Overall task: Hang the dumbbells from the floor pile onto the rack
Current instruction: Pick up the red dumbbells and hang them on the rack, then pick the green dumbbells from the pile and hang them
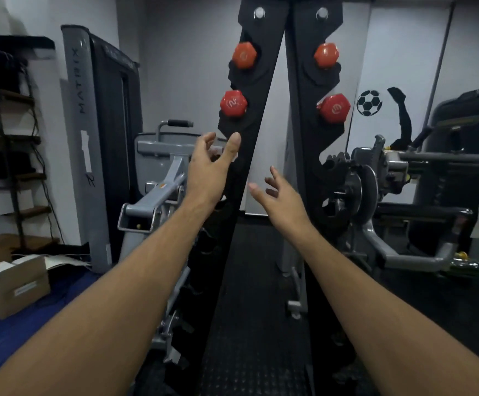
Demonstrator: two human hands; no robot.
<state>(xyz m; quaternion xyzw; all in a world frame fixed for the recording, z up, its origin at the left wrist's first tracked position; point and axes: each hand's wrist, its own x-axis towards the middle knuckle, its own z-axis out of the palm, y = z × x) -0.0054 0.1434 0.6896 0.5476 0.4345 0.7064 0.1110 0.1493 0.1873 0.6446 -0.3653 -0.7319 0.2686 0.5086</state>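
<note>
Both the left hand (209,164) and right hand (282,197) hang empty, fingers apart, below the rack's (261,132) red dumbbells (233,103) — small, rigid, probably light — best gripped mid-handle.

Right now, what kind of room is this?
Probably a small gym. Red dumbbells hang on a tall black rack, and grey weight machines stand behind it.

Readable markings around the rack (261,144)
Left of it, the grey machine column (82,138) read "MATRIX"; its lower red dumbbell ends bore "2" (233,103) and "3" (335,108).
</note>
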